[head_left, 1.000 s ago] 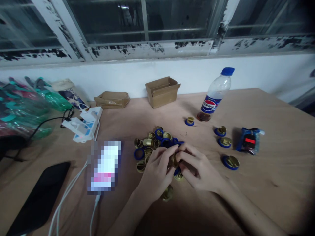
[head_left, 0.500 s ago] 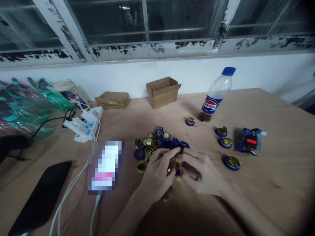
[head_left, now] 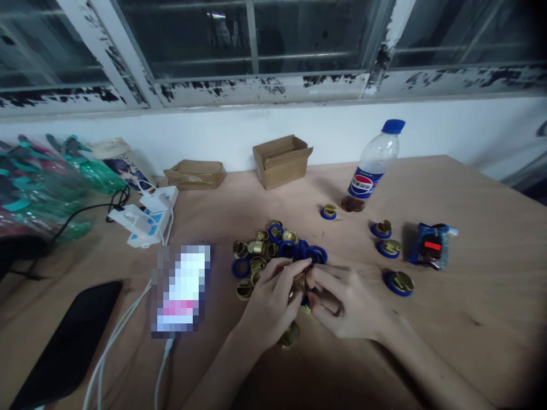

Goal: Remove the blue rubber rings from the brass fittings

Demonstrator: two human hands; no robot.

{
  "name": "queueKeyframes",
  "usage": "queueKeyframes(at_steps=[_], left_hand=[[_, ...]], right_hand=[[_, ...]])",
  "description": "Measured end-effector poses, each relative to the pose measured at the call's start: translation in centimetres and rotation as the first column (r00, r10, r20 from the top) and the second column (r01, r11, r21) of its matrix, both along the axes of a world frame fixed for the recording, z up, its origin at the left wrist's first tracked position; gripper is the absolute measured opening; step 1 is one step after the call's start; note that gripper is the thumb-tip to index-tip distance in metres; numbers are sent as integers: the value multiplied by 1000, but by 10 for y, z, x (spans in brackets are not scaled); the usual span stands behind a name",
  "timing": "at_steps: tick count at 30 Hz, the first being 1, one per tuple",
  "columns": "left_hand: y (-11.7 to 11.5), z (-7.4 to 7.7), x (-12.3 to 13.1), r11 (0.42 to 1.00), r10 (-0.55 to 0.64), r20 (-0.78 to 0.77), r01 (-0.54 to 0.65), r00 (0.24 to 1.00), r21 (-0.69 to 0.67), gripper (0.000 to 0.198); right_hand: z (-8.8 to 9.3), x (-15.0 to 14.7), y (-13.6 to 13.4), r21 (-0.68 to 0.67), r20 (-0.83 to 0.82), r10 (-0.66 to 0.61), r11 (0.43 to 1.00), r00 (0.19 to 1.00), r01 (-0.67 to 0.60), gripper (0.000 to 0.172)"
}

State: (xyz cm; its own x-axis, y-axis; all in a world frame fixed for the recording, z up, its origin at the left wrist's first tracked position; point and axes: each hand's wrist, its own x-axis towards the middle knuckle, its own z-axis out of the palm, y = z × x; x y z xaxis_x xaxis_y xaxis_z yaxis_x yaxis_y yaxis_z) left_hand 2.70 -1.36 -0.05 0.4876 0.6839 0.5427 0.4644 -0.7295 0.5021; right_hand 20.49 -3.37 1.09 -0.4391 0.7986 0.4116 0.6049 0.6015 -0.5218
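Both hands meet over the front of a pile of brass parts [head_left: 257, 247] and blue rings [head_left: 240, 267]. My left hand [head_left: 273, 302] has its fingers closed around a brass piece [head_left: 299, 282]. From the right, my right hand [head_left: 346, 299] pinches the same piece, whose shape is largely covered by fingers. Another brass part [head_left: 289, 336] lies just below my left hand. Several brass parts seated in blue rings rest apart from the pile, among them one near the bottle [head_left: 329, 212] and one at the right [head_left: 399, 282].
A bottle [head_left: 367, 171] stands behind the pile, with a small blue packet [head_left: 431, 246] to the right. An open carton [head_left: 284, 165] and a flat carton [head_left: 195, 174] sit near the wall. At left are a lit phone [head_left: 183, 290], a black phone [head_left: 70, 341], cables and a power strip [head_left: 147, 230].
The camera view has shifted slightly. My right hand's fingertips have changed position a little on the brass piece, while my left hand keeps hold of it.
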Motion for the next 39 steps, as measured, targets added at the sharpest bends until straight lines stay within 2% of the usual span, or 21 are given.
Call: queueKeyframes(at_steps=[9,17,29,34,39], left_hand=[[6,-3,-5,998,-42,31,40,999,52,40],[7,-2,-4,993,-57,-19,59,998,98,44],[6,-1,-3,995,-65,-20,66,998,77,40],[7,1,-3,997,-43,-8,44,999,67,41],[7,1,-3,998,-27,12,27,1000,54,40]], right_hand=[[1,0,-3,-68,-24,-40,997,999,38,6],[-3,1,-3,-86,-23,-55,995,998,53,12],[-4,0,-2,-106,-63,-57,993,996,50,17],[-2,1,0,-115,-153,-56,993,987,38,24],[-2,-1,3,-207,-300,-108,977,948,46,28]])
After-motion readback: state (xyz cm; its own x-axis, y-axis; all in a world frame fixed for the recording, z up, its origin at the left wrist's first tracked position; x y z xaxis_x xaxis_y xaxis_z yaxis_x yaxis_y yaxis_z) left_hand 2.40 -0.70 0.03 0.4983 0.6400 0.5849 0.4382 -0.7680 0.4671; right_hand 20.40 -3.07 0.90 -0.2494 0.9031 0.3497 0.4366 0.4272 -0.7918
